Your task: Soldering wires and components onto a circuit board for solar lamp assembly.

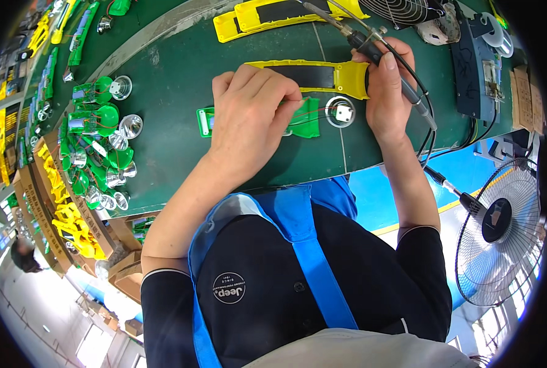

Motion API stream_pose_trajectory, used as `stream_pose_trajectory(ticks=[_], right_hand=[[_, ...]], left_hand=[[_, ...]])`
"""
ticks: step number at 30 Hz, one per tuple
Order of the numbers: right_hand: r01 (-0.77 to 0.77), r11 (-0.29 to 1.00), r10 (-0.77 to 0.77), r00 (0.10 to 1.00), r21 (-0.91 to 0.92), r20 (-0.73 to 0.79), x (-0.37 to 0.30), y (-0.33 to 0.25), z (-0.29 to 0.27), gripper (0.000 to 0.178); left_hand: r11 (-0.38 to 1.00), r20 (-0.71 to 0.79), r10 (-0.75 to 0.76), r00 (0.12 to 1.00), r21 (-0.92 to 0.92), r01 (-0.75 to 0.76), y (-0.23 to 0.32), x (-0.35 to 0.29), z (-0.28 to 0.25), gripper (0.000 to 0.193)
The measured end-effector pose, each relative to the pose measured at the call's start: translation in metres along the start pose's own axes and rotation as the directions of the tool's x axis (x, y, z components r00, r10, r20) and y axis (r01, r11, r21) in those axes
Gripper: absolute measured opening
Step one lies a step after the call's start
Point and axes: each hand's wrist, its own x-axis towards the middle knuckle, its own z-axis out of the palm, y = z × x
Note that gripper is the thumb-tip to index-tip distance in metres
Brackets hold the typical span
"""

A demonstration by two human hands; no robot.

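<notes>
Here in the head view, the yellow casing (351, 80) lies on the green worktop (169, 86), a black strip along its inside, and both hands are right beside it! The left hand (246, 116) bends over the casing's left end, hiding part of it. Its thumb and forefinger meet closely at the tips; whether they pinch anything, I cannot tell. Beneath that hand, just below the casing, sits the green housing (309, 124), its middle covered, thin wires showing by the fingers.

And over at the casing's right end, the right hand! Fingers and thumb are clamped on the soldering iron (371, 51), its slim tip slanting away up and to the left, its cable (432, 140) dropping to the lower right. Whether this hand also touches the casing is hard to tell.

Just below the casing, toward its right end, a shiny reflector (330, 112) shows a white block in its middle. Above the casing rest more yellow shells (273, 13). Well to its left, look at that cluster of green lamp parts (107, 118), silvery cups among them! Well to its right stands a dark box (473, 73), and lower right, a black fan (499, 221).
</notes>
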Motion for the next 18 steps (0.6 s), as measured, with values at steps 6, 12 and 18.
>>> stream_pose_trajectory(ticks=[6,12,18], right_hand=[[-0.219,0.974,0.221,0.975,0.053,-0.035,-0.018,-0.004,0.021,0.030],[-0.192,0.961,0.195,0.981,0.199,0.005,-0.015,-0.019,-0.012,0.027],[-0.427,0.903,0.427,0.872,-0.054,0.241,0.019,-0.043,-0.074,0.027]], left_hand=[[0.995,-0.070,0.045,0.997,0.095,-0.038,0.002,0.006,0.014,0.012],[0.980,0.033,-0.009,0.999,0.199,0.002,0.001,0.006,0.016,0.010],[0.957,0.176,0.010,0.984,0.283,-0.060,0.001,0.013,0.015,0.006]])
